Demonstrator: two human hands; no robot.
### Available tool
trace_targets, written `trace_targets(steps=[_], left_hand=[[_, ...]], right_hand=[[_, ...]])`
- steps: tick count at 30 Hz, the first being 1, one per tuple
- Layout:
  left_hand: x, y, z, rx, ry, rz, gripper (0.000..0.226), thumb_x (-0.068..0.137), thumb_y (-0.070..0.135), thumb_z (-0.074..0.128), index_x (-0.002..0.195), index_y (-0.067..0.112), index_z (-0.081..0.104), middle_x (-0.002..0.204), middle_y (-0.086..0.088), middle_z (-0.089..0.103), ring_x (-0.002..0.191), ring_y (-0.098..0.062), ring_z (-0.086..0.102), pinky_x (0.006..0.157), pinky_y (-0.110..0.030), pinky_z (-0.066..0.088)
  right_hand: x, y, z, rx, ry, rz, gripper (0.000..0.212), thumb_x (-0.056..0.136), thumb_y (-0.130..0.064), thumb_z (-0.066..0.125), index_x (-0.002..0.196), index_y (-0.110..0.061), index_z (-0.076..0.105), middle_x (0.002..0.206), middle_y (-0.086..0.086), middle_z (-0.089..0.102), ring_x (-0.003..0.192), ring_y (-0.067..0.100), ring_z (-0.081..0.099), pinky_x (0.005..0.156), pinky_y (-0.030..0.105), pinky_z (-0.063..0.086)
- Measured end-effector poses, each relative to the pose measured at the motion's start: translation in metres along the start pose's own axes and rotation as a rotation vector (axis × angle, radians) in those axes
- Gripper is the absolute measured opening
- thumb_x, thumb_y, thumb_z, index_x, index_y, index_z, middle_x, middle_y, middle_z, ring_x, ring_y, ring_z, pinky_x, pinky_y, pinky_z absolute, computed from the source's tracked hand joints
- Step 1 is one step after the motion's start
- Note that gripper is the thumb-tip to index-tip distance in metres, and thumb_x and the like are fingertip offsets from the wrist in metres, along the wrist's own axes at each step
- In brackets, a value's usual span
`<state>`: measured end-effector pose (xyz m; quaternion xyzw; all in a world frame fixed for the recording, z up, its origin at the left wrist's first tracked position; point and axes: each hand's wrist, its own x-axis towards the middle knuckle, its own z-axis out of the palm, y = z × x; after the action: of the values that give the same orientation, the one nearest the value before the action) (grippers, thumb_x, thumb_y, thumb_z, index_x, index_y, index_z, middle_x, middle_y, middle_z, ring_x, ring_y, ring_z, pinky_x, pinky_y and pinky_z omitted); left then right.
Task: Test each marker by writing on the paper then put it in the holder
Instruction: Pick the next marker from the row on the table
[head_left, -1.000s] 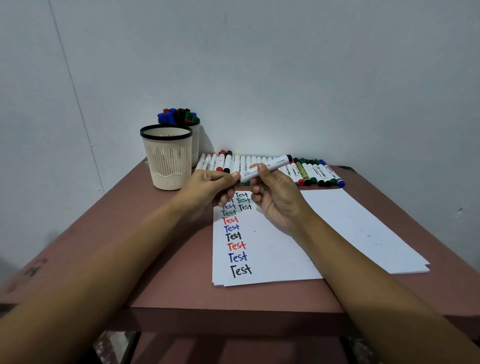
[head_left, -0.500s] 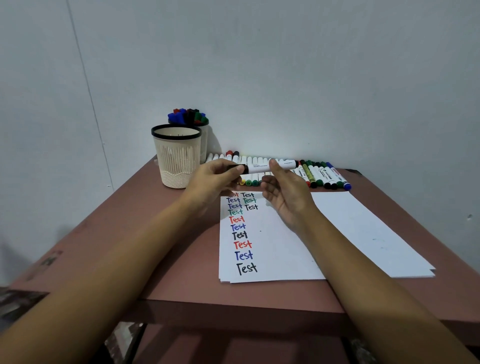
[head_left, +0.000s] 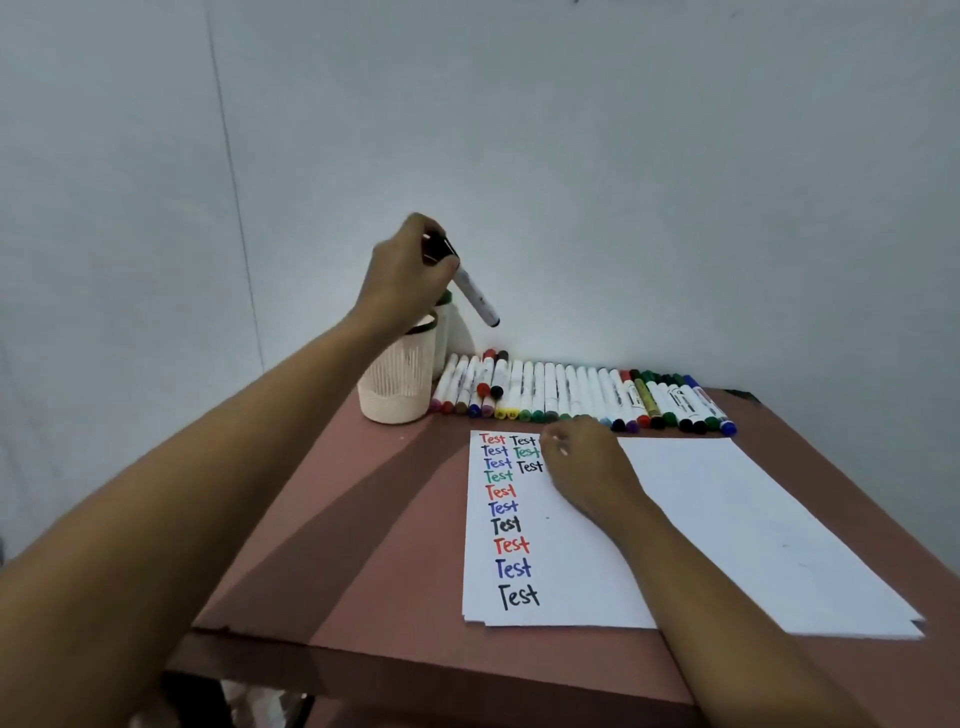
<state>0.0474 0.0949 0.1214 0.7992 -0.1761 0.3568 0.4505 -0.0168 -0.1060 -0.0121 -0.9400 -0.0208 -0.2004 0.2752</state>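
The left hand (head_left: 405, 270) has risen from over the paper to above the cream holder (head_left: 397, 387). Its fingers are wrapped round the black cap end of the marker (head_left: 475, 296), which now hangs tilted in the air with its lower end pointing down and right, not yet in the holder. The row of markers (head_left: 571, 395) lies unchanged along the back of the bench (head_left: 337, 519). The right hand (head_left: 587, 462) has let go of the marker and rests loose, holding nothing, on the top of the paper (head_left: 727, 519).
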Motion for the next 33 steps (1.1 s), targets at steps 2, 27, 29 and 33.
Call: trace_targets(steps=[2, 27, 29, 33], left_hand=[[0.027, -0.005, -0.01, 0.054, 0.05, 0.006, 0.024, 0.088, 0.011, 0.055, 0.111, 0.007, 0.052, 0.095, -0.005, 0.06, 0.081, -0.018, 0.056, 0.06, -0.016, 0.044], [0.078, -0.084, 0.001, 0.699, -0.496, -0.159, 0.041, 0.086, 0.002, 0.043, 0.119, 0.018, 0.063, 0.126, -0.009, 0.057, 0.115, -0.032, 0.048, 0.097, -0.043, 0.042], [0.078, -0.083, -0.004, 0.755, -0.472, -0.177, 0.041, 0.084, 0.002, 0.046, 0.114, 0.023, 0.065, 0.124, -0.007, 0.056, 0.115, -0.032, 0.047, 0.096, -0.043, 0.042], [0.075, -0.075, -0.011, 0.704, -0.377, -0.129, 0.04, 0.085, 0.003, 0.044, 0.115, 0.021, 0.064, 0.128, -0.012, 0.052, 0.115, -0.033, 0.048, 0.096, -0.045, 0.043]], right_hand=[[0.001, 0.0, 0.002, -0.092, -0.032, -0.032, 0.03, 0.096, -0.023, 0.046, 0.109, -0.009, 0.069, 0.11, 0.011, 0.06, 0.103, 0.024, 0.057, 0.085, 0.033, 0.048], [0.0, 0.002, 0.004, -0.178, -0.031, -0.057, 0.034, 0.098, -0.031, 0.045, 0.124, -0.015, 0.061, 0.125, 0.004, 0.054, 0.116, 0.019, 0.048, 0.092, 0.031, 0.042], [0.0, 0.002, 0.004, -0.182, -0.033, -0.057, 0.034, 0.098, -0.031, 0.045, 0.124, -0.016, 0.061, 0.125, 0.004, 0.054, 0.115, 0.019, 0.048, 0.092, 0.031, 0.042], [-0.001, 0.0, 0.003, -0.193, -0.04, -0.061, 0.034, 0.098, -0.031, 0.045, 0.124, -0.015, 0.061, 0.125, 0.005, 0.054, 0.115, 0.02, 0.048, 0.091, 0.031, 0.043]])
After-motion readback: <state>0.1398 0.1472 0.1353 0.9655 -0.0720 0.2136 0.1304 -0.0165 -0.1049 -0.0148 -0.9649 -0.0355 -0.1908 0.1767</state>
